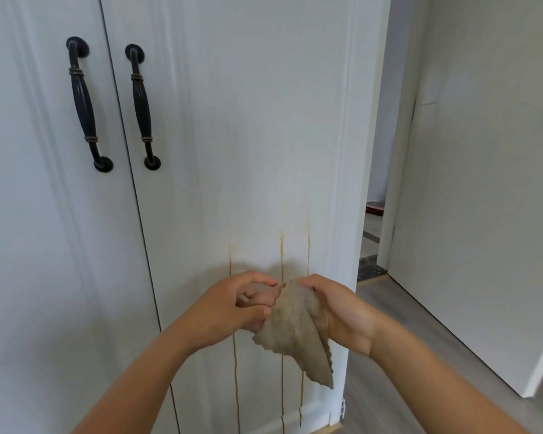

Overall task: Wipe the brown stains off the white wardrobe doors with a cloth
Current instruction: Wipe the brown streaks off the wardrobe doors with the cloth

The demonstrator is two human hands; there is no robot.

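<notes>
A beige cloth (295, 333) hangs folded between my two hands, in front of the right white wardrobe door (248, 136). My right hand (342, 311) grips its upper right edge. My left hand (232, 308) pinches the cloth's left edge with its fingertips. Three thin brown drip stains (282, 252) run down the lower part of that door, partly hidden behind my hands and the cloth. The left wardrobe door (29, 214) shows no stains.
Two dark curved handles (85, 104) (141, 104) sit on either side of the gap between the doors. To the right is a doorway with an open white room door (483, 214) and grey wood flooring (405, 355).
</notes>
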